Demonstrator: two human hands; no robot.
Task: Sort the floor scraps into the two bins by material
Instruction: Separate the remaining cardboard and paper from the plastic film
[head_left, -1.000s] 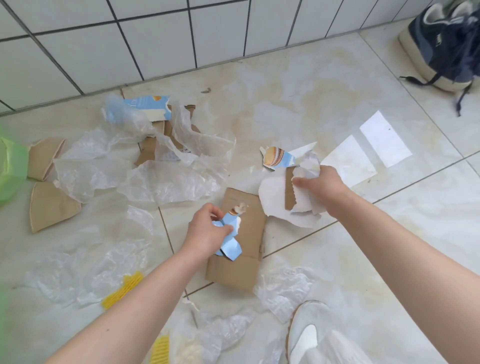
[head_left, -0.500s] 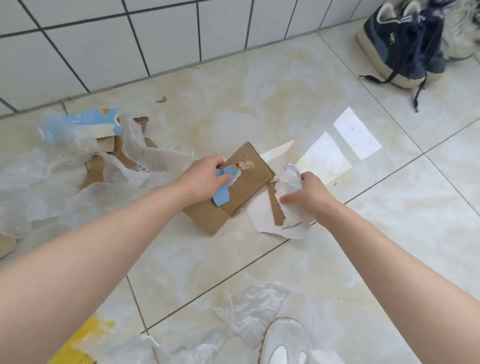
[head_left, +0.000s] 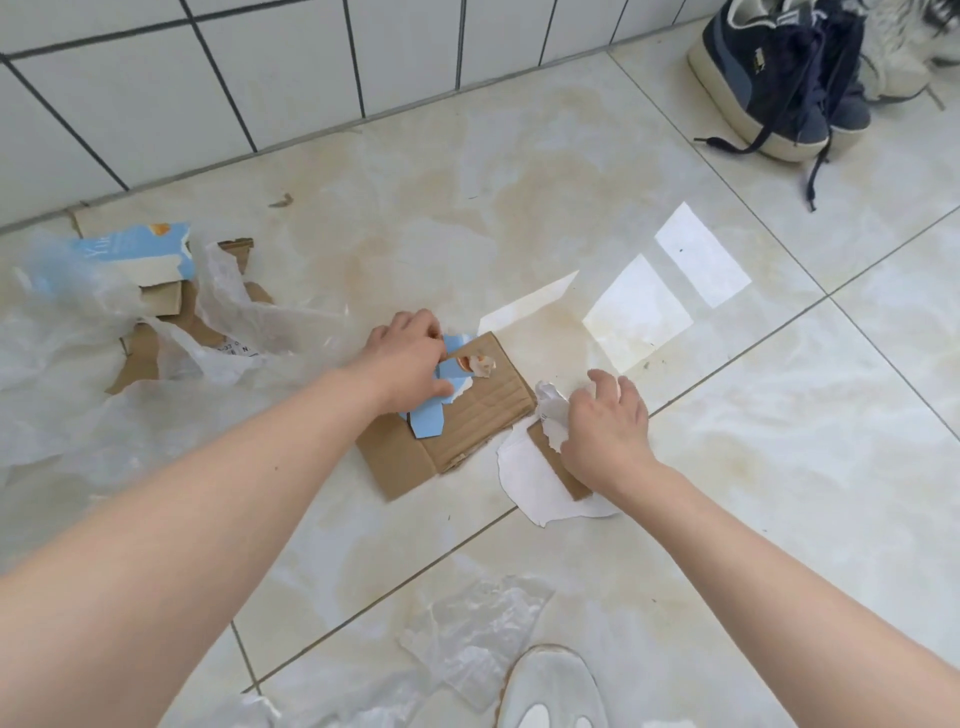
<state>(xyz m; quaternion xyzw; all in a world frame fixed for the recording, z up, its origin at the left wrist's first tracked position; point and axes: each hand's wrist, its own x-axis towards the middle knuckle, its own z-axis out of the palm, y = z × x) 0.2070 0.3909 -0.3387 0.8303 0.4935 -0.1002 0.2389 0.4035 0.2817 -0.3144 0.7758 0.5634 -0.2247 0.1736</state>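
Observation:
My left hand (head_left: 410, 358) grips blue printed carton scraps (head_left: 434, 413) and holds them against a flat brown cardboard piece (head_left: 483, 415) on the floor. Just to its right, my right hand (head_left: 605, 431) is closed on crumpled white paper (head_left: 550, 410) together with a white sheet backed by a brown strip (head_left: 530, 478). More scraps lie at the left: a blue carton piece (head_left: 137, 254), brown cardboard (head_left: 140, 358) and clear plastic film (head_left: 62, 374) draped over them. No bin is in view.
Another patch of clear plastic film (head_left: 478, 634) lies near the bottom, beside my white shoe (head_left: 553, 691). Dark blue sneakers (head_left: 774, 78) stand at the top right by the white tiled wall (head_left: 208, 78). Bright light patches (head_left: 639, 312) mark the floor.
The view has swung right, so the green bin and left scraps left the frame. My left hand carried the blue scraps onto the cardboard; my right hand kept its paper bundle, with its fingers now spread over it.

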